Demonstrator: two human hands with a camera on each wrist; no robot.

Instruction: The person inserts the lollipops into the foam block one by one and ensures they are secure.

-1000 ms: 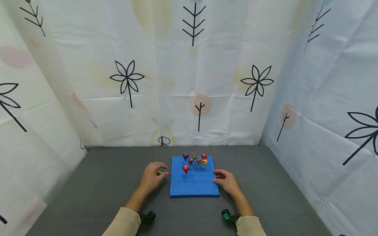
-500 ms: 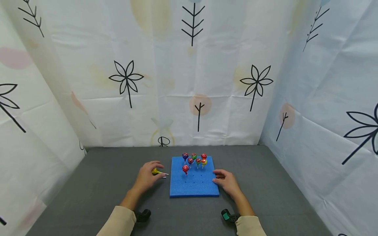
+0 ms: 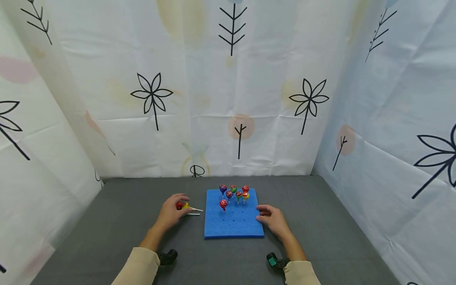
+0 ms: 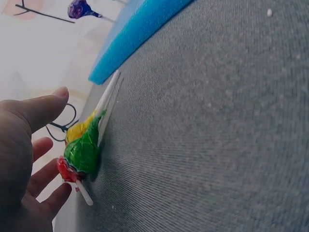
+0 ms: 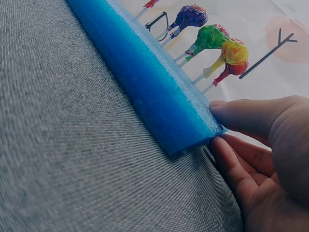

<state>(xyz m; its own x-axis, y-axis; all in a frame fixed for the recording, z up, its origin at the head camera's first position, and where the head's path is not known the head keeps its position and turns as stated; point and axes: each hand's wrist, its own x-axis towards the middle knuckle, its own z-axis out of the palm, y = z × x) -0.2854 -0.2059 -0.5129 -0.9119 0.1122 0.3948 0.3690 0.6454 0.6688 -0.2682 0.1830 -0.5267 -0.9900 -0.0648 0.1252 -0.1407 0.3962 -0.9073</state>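
Observation:
A blue foam board (image 3: 235,226) lies flat on the grey table. Several wrapped lollipops (image 3: 234,192) stand upright in its far rows, with one red lollipop (image 3: 223,203) alone in front of them. Left of the board, three loose lollipops (image 3: 183,206) lie in a heap: green (image 4: 85,152), yellow (image 4: 76,131) and red (image 4: 64,169). My left hand (image 3: 173,209) lies beside them with straight fingers (image 4: 47,175) close to the red one, gripping nothing. My right hand (image 3: 268,217) rests at the board's right edge (image 5: 145,82), thumb (image 5: 251,116) over its near corner, fingers against its side.
Patterned white curtains (image 3: 235,99) close the table in at the back, left and right. Grey table surface (image 3: 313,213) extends on both sides of the board. Black wrist devices (image 3: 276,261) sit near the front edge by my sleeves.
My left hand has drawn back to the left, uncovering the loose lollipops it lay over. The right hand and the board have not moved.

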